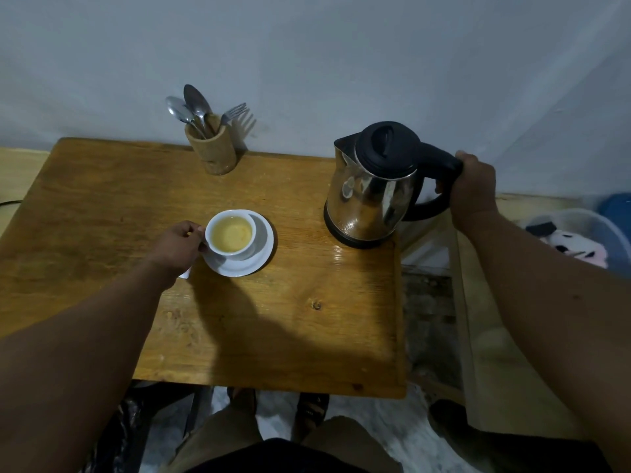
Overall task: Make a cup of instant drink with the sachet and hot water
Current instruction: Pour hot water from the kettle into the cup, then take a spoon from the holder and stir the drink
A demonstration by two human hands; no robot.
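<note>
**Kettle set at table's corner as cup stands full**

A person stands over a small wooden table (pixel 102 206), both bare arms stretched across it. The left hand (pixel 177 249) is closed on the side of a white cup (pixel 232 233) near the table's centre, fingers pinched at what seems to be its handle, which the hand hides. The cup sits upright on a white saucer (pixel 259 261) and holds a pale yellowish drink that reaches close to the rim. A scrap of white (pixel 185 274), perhaps the sachet, peeps from under the left wrist; too little shows to be sure.

At about two o'clock from the cup, well apart from it, a steel kettle (pixel 368 196) with a black lid stands upright at the table's right edge, its spout turned towards ten o'clock. The right hand (pixel 473 189) is clamped round its black handle, which juts out past the table's edge. A wet sheen (pixel 345 259) marks the wood just in front of the kettle's base.

At twelve o'clock from the cup, against the grey wall (pixel 341 56), a wooden holder (pixel 211 150) carries two spoons and a fork, bowls and tines up. Beyond the right forearm, a soft toy (pixel 566 245) lies in a pale tub.
</note>
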